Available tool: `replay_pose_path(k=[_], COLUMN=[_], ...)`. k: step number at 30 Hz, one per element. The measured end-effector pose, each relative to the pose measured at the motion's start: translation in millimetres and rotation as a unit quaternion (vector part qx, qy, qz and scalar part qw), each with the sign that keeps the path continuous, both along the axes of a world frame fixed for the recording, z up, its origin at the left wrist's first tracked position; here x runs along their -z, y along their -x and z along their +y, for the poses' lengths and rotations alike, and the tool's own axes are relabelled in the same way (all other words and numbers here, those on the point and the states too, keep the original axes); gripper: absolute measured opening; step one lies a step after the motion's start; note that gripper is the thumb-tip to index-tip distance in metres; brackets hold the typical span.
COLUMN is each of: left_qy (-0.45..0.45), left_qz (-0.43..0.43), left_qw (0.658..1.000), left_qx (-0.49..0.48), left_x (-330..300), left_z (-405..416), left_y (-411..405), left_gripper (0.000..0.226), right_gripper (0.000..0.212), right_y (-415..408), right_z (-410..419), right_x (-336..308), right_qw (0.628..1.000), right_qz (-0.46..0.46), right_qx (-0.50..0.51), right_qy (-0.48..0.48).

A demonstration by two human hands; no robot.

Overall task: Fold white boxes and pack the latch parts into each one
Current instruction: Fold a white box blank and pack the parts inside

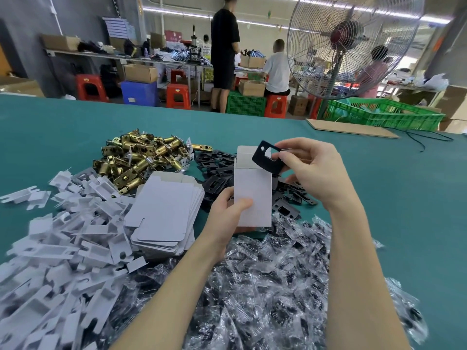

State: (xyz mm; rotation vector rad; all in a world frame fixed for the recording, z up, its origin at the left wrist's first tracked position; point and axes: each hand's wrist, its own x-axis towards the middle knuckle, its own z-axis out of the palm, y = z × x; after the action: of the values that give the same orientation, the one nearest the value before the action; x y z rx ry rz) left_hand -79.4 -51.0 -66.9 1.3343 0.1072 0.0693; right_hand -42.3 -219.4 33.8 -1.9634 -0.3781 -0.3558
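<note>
Left hand [228,210] grips the white box [252,198] upright above the desk [379,188], open mouth up, likely so parts drop straight in. Right hand [313,170] pinches a black plate [267,159] by its edge, tilted right at the box's open top corner, ready to slide down.

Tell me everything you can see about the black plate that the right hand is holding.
The black plate is a thin, flat piece, matte black, probably metal. It has rounded corners, a small round hole near its upper left corner and a large rectangular cut-out in the middle. The fingers of the right hand pinch its right edge. It is tilted, in the air above the open top of the white box, which the left hand holds upright. Its lower edge overlaps the box's top right corner; whether they touch is unclear.
</note>
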Motion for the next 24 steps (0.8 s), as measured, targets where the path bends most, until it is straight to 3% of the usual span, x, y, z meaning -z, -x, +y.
replay_pose_path(k=[7,13,24], left_qy=[-0.042,-0.044,-0.051], left_qz=[-0.034,-0.035,-0.024], left_qw=[0.998,0.998,0.998], left_qx=[0.028,0.019,0.008], left_x=[1.6,0.7,-0.8], left_z=[-1.8,-3.0,-3.9], left_y=[0.8,1.8,2.4], left_gripper=[0.025,0.026,0.026], right_gripper=[0.02,0.023,0.024], right_y=[1.1,0.2,3.7], right_z=[3.6,8.0,13.7], right_x=[-3.9,-3.7,-4.1], right_qw=[0.997,0.985,0.953], right_qz=[-0.055,-0.056,0.007], right_qx=[0.052,0.066,0.035], right_qy=[-0.009,0.149,0.3])
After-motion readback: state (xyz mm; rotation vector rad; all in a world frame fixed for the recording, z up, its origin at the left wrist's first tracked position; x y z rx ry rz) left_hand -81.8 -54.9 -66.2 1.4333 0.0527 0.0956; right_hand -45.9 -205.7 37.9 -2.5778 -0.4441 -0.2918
